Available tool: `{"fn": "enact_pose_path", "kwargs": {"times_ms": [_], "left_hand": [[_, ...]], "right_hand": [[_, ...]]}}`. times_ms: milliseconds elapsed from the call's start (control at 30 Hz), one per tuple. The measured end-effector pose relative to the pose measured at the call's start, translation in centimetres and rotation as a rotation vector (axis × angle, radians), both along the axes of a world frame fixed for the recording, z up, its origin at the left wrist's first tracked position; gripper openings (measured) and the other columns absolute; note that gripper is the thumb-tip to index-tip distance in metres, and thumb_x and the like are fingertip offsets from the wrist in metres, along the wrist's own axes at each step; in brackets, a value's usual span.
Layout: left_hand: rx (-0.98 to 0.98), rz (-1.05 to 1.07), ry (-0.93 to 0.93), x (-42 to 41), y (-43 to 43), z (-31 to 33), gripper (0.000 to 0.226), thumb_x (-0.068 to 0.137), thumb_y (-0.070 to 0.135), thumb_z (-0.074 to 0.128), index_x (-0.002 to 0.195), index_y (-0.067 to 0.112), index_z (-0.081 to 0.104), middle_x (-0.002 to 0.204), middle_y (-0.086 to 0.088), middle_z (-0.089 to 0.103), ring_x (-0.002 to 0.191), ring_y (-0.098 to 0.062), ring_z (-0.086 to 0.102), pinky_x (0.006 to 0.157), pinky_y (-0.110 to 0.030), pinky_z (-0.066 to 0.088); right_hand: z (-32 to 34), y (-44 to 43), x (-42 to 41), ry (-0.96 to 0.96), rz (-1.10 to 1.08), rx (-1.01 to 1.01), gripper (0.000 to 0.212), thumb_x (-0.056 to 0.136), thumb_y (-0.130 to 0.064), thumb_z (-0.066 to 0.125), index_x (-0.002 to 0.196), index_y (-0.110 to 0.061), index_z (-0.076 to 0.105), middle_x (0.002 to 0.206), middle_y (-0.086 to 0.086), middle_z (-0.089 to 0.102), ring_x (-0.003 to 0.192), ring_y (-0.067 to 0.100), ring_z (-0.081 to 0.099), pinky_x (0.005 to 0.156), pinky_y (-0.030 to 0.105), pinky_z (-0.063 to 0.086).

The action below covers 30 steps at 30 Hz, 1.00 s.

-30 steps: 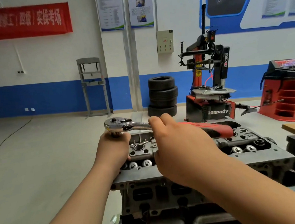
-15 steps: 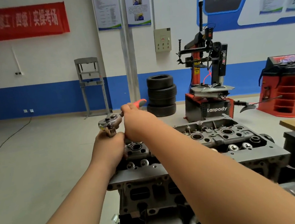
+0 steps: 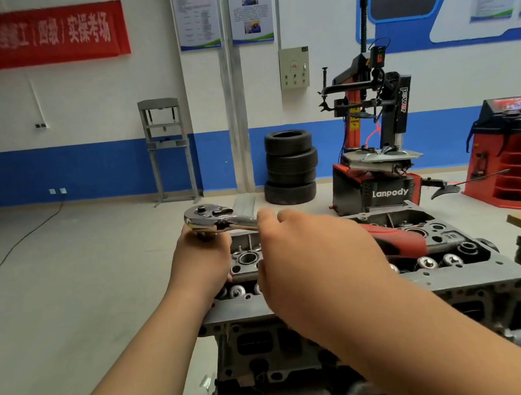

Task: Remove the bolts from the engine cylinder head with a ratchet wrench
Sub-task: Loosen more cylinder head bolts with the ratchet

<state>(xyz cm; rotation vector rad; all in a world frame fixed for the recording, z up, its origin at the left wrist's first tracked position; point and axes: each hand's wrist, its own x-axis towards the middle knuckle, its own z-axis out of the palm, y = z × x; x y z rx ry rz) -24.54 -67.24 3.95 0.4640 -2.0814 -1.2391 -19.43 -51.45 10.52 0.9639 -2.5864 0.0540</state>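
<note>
The ratchet wrench (image 3: 208, 219) sat just left of the frame's centre. Its chrome head was level above the left end of the engine cylinder head (image 3: 465, 278), and its red-and-black handle ran off to the right across the casting.

The left hand (image 3: 202, 259) came up from the lower left and was directly beneath the chrome head. Its fingers were curled round the part of the tool that dropped down from the head. What that part sat on was hidden by the hand.

The right hand (image 3: 315, 255) reached in from the lower right and lay over the wrench's shank, just right of the chrome head. It was seen from the back, knuckles toward the head, and closed over the tool. Its fingertips were out of sight. The red grip emerged from behind this hand on the right.

The cylinder head filled the lower middle and right of the frame. Its top face showed open bores and round valve tops, and it sat on top of the engine block.

Farther back, a stack of tyres (image 3: 291, 167) stood at the centre against the blue-and-white wall. A tyre changer (image 3: 374, 157) stood to its right, and a red cabinet (image 3: 518, 161) stood at the right edge. A grey press frame (image 3: 168, 148) stood left of centre, and a red banner (image 3: 41, 37) hung at the upper left.
</note>
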Motion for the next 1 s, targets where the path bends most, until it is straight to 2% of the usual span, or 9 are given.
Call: {"fn": "enact_pose_path", "kwargs": {"times_ms": [133, 233, 333, 400, 467, 533, 633, 800, 1000], "left_hand": [[0.172, -0.05, -0.012, -0.2, -0.4, -0.3, 0.009, 0.079, 0.016, 0.053, 0.079, 0.007, 0.052, 0.042, -0.002, 0.05, 0.039, -0.017, 0.053, 0.042, -0.024, 0.041], [0.279, -0.12, 0.05, 0.2, -0.6, -0.4, 0.027, 0.064, 0.026, 0.063, 0.08, 0.007, 0.054, 0.043, 0.0, 0.047, 0.041, -0.02, 0.05, 0.055, -0.035, 0.049], [0.336, -0.159, 0.082, 0.4, -0.3, -0.1, 0.004, 0.065, 0.021, 0.06, 0.063, 0.019, 0.063, 0.045, -0.005, 0.046, 0.04, -0.023, 0.045, 0.056, -0.037, 0.044], [0.295, -0.136, 0.063, 0.2, -0.3, -0.2, 0.018, 0.072, 0.012, 0.054, 0.055, 0.017, 0.059, 0.045, -0.007, 0.044, 0.043, -0.023, 0.041, 0.056, -0.037, 0.039], [0.241, -0.093, 0.039, 0.1, -0.4, -0.2, 0.018, 0.074, 0.01, 0.053, 0.057, 0.014, 0.057, 0.044, -0.007, 0.046, 0.046, -0.024, 0.042, 0.053, -0.034, 0.037], [0.207, -0.081, 0.022, 0.2, -0.3, -0.1, 0.016, 0.075, 0.01, 0.051, 0.061, 0.01, 0.059, 0.041, -0.007, 0.047, 0.04, -0.022, 0.045, 0.048, -0.026, 0.037], [0.182, -0.076, -0.006, -0.1, -0.3, -0.1, 0.018, 0.077, 0.01, 0.048, 0.06, 0.007, 0.054, 0.038, -0.008, 0.048, 0.033, -0.018, 0.045, 0.038, -0.02, 0.034], [0.177, -0.088, 0.03, -1.3, -0.8, -0.8, 0.016, 0.08, 0.005, 0.047, 0.064, 0.007, 0.046, 0.034, 0.001, 0.04, 0.03, -0.018, 0.043, 0.049, -0.029, 0.043], [0.195, -0.085, 0.057, -0.9, -0.9, -0.8, 0.01, 0.074, 0.015, 0.054, 0.081, 0.008, 0.056, 0.042, -0.001, 0.048, 0.038, -0.021, 0.052, 0.044, -0.026, 0.045]], "right_hand": [[-0.5, -0.9, -4.4, -0.018, -0.098, -0.078, 0.044, 0.086, -0.017, 0.054, 0.128, -0.016, 0.039, 0.111, 0.002, 0.049, 0.077, 0.023, 0.049, 0.048, 0.029, 0.03], [-0.3, -3.1, -7.9, -0.258, 0.013, -0.182, 0.07, 0.086, -0.006, 0.052, 0.148, -0.02, 0.022, 0.15, -0.001, 0.027, 0.121, 0.026, 0.047, 0.085, 0.04, 0.048], [0.9, -6.7, -9.4, -0.388, 0.04, -0.113, 0.069, 0.088, -0.001, 0.049, 0.149, -0.016, 0.02, 0.156, 0.004, 0.016, 0.133, 0.029, 0.037, 0.109, 0.045, 0.032], [1.2, -8.5, -9.4, -0.37, 0.035, -0.02, 0.071, 0.088, -0.004, 0.054, 0.149, -0.014, 0.02, 0.154, 0.006, 0.021, 0.134, 0.028, 0.037, 0.113, 0.048, 0.022], [1.1, -8.9, -9.3, -0.355, 0.013, 0.003, 0.073, 0.087, -0.005, 0.058, 0.148, -0.014, 0.02, 0.153, 0.006, 0.022, 0.132, 0.03, 0.039, 0.109, 0.049, 0.03], [0.8, -7.9, -8.5, -0.286, -0.072, -0.046, 0.064, 0.087, -0.007, 0.058, 0.143, -0.013, 0.028, 0.148, 0.008, 0.028, 0.123, 0.033, 0.047, 0.083, 0.044, 0.047], [0.6, -5.6, -6.3, -0.039, -0.205, 0.009, 0.043, 0.09, -0.01, 0.05, 0.132, -0.009, 0.042, 0.13, 0.013, 0.043, 0.1, 0.032, 0.055, 0.048, 0.034, 0.033], [-0.3, -1.1, -2.0, 0.181, -0.146, 0.006, 0.011, 0.092, -0.021, 0.047, 0.089, -0.02, 0.037, 0.072, 0.003, 0.023, 0.049, 0.019, 0.027, 0.041, 0.027, 0.02], [-0.1, -3.6, -5.7, 0.026, -0.231, -0.028, 0.034, 0.088, -0.017, 0.053, 0.12, -0.014, 0.042, 0.091, 0.005, 0.038, 0.06, 0.021, 0.036, 0.045, 0.03, 0.025]]}}
